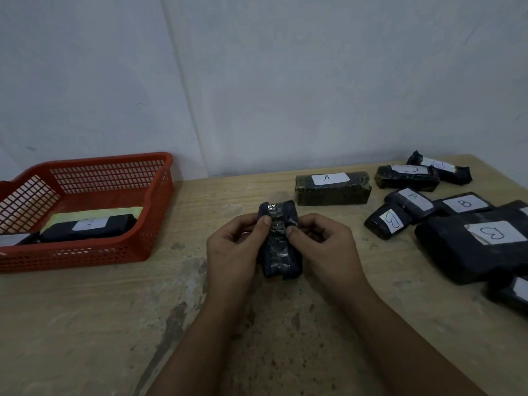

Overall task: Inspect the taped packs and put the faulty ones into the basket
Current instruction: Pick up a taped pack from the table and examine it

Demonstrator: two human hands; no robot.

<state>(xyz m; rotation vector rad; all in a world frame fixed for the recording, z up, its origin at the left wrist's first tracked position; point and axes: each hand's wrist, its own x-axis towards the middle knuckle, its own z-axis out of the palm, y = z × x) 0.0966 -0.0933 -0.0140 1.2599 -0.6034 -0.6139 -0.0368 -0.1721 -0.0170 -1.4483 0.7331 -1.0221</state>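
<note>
Both hands hold one dark pack (280, 247) above the middle of the counter (85, 324). The left hand (233, 251) grips its left side, with the thumb lying on the front of the pack near the top. The right hand (325, 247) grips the right side, and its thumb also touches the front. The pack stands almost upright, and a strip of shiny clear tape runs down its front. I cannot see a label on it from this side.

The red basket (114, 250) sits on the left part of the counter, well apart from the hands. Inside it lies a black pack with a white label (88, 225), on top of a yellow-green sheet (61, 220).

Behind the hands, a long pack marked A (333, 187) lies flat on the counter. To the right there is a group of more dark packs. Two of them are marked B (464, 203), and a bigger pack (474, 247) in front carries a label with a mark I cannot read clearly. Some of these packs touch or overlap each other.
</note>
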